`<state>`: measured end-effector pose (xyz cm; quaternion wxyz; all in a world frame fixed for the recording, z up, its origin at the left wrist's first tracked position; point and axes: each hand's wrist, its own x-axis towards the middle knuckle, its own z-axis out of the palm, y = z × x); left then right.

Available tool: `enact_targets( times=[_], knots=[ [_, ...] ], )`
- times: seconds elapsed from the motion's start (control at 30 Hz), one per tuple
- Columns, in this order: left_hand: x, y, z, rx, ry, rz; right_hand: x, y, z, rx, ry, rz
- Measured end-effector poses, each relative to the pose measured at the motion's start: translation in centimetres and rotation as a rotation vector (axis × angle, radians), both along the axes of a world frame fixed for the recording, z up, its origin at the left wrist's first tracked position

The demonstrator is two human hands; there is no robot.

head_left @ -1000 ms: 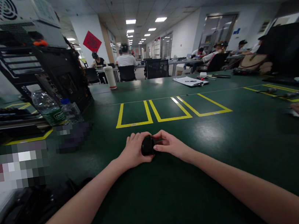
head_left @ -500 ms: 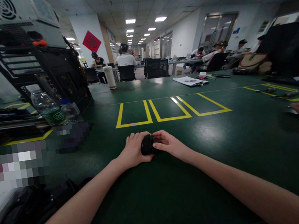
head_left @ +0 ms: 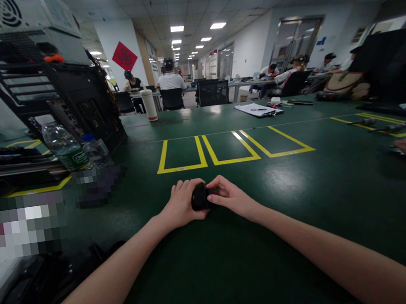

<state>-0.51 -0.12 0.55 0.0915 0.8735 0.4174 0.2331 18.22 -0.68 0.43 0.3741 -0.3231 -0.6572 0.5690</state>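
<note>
Yellow tape outlines (head_left: 236, 161) mark a green table (head_left: 306, 238)

Clocked from mid-view, a green-labelled clear bottle (head_left: 62, 144) stands at nine o'clock, a blue-capped bottle (head_left: 97, 154) just beside it. A black computer case (head_left: 89, 107) rises at ten. At eleven stands a white cup (head_left: 149, 105), a red diamond sign (head_left: 124, 56) beyond it; a clipboard (head_left: 255, 110) lies at two.

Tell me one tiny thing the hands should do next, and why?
Perhaps the right hand should gently pinch the right edge of the black object, because its thumb and fingers are at that edge, though I can't tell how firmly, while the left hand wraps the other side and could steady it.
</note>
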Motion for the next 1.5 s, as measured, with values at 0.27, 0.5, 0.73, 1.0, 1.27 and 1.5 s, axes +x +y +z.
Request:
enact_targets(
  times=[0.27,0.5,0.73,1.0,1.27,1.5],
  knots=[
    [0.22,0.08,-0.14,0.019,0.018,0.016,0.21,0.06,0.04,-0.012,0.013,0.048],
    [0.16,0.16,-0.29,0.019,0.021,0.021,-0.08,-0.18,0.18,0.013,0.025,-0.004],
    [0.08,0.06,-0.2,0.015,0.011,0.011,0.06,0.2,-0.07,-0.036,-0.03,-0.044],
    [0.03,0.08,-0.17,0.021,0.012,0.004,0.29,-0.01,-0.07,-0.026,0.031,0.061],
    [0.14,0.14,-0.33,0.022,0.011,0.016,-0.07,0.11,-0.17,-0.009,0.015,-0.021],
    [0.24,0.13,-0.26,0.043,0.024,0.023,0.29,0.46,-0.42,-0.035,0.036,0.06]
  ],
)
